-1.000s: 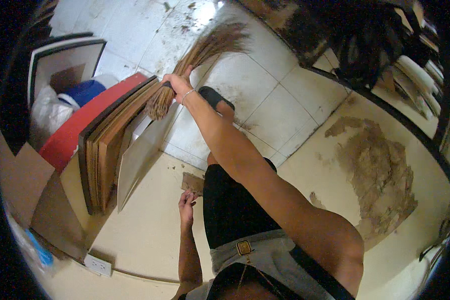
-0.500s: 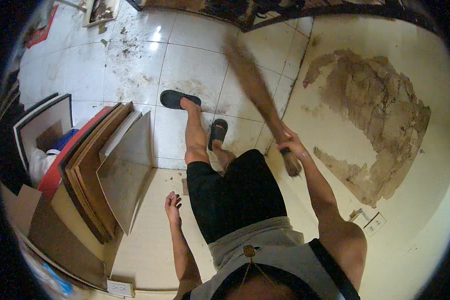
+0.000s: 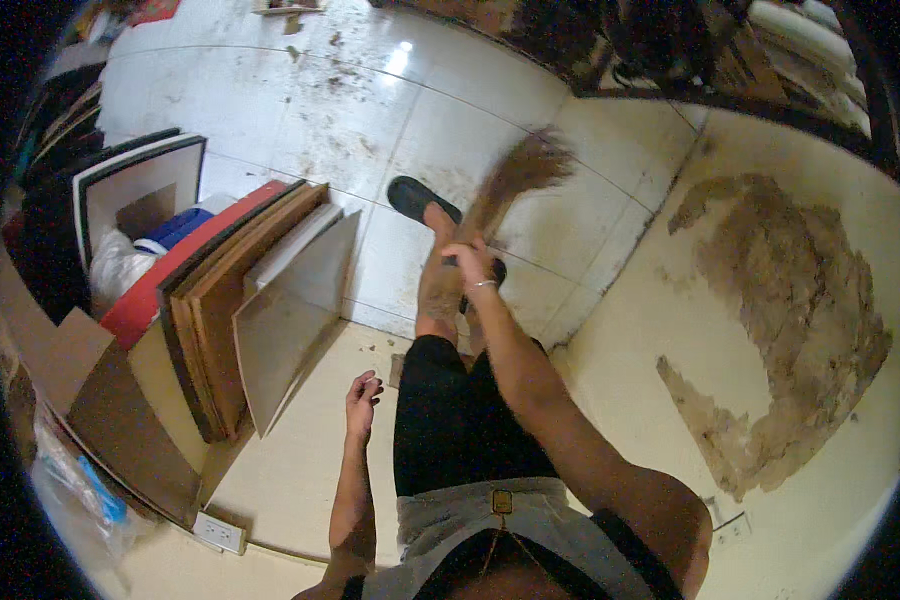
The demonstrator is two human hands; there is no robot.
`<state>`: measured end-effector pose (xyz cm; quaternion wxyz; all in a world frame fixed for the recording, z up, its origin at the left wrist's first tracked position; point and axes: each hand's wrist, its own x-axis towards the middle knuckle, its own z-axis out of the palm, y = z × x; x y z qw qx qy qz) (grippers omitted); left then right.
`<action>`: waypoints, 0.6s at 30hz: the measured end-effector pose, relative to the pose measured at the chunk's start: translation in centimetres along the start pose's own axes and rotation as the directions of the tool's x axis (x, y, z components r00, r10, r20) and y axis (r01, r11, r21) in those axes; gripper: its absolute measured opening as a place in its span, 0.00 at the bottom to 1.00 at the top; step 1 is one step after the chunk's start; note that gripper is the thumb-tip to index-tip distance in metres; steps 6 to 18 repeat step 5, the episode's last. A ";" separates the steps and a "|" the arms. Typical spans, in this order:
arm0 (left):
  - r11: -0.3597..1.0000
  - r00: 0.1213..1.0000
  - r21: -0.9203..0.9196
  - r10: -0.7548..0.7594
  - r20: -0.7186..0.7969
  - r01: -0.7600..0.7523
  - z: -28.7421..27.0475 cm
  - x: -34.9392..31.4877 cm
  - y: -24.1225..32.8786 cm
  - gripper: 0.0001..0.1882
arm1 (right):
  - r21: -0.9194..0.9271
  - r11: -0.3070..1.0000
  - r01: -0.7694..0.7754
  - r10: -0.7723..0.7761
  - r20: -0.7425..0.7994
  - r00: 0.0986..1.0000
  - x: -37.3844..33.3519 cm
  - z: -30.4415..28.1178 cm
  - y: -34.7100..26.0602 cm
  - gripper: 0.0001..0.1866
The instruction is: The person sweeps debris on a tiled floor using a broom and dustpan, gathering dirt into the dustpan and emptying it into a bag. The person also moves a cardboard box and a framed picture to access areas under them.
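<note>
My right hand (image 3: pixel 476 264) is closed around a short hand broom (image 3: pixel 518 182). The broom's brown, frayed bristles spread out over the tiles, to the right of my slippered foot. My fingers and wrist cover the grip end, in front of my lower legs. Out to the left of my shorts, my left hand (image 3: pixel 363 402) hangs in the air with loosely curled fingers, and I see nothing in it. A leaning pale panel (image 3: pixel 300 310) is the nearest thing on that side.
Boards and framed panels (image 3: pixel 210 310) lean in a stack at the left, beside a white plastic bag (image 3: pixel 120 265). Dirt (image 3: pixel 335 85) marks the tiled floor ahead. The right wall (image 3: pixel 650 300) has a large peeling brown patch (image 3: pixel 780 290). Dark furniture (image 3: pixel 670 95) stands along the far side.
My right hand has swung the broom from beside the right wall leftward, in front of my legs. My left hand stays free at my side. The view has shifted somewhat.
</note>
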<state>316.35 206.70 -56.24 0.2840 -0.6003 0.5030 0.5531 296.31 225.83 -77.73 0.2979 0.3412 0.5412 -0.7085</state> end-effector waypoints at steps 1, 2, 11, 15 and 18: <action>1.000 1.000 -0.012 0.010 -0.016 -0.011 -0.1 0.0 1.0 0.17 | -0.197 0.980 0.039 -0.057 -0.087 0.995 -0.4 5.8 -2.0 0.27; 0.999 1.000 -0.038 0.015 -0.022 -0.015 -0.2 0.1 2.0 0.17 | -0.351 0.935 0.052 -0.100 -0.120 0.988 -0.3 11.0 -4.1 0.27; 0.992 1.000 -0.129 0.005 -0.021 -0.007 -0.6 0.3 4.3 0.18 | 0.046 0.961 -0.271 0.265 0.111 0.958 -0.9 22.0 -10.7 0.44; 0.992 1.000 -0.129 0.005 -0.021 -0.007 -0.6 0.3 4.3 0.18 | 0.046 0.961 -0.271 0.265 0.111 0.958 -0.9 22.0 -10.7 0.44; 0.992 1.000 -0.129 0.005 -0.021 -0.007 -0.6 0.3 4.3 0.18 | 0.046 0.961 -0.271 0.265 0.111 0.958 -0.9 22.0 -10.7 0.44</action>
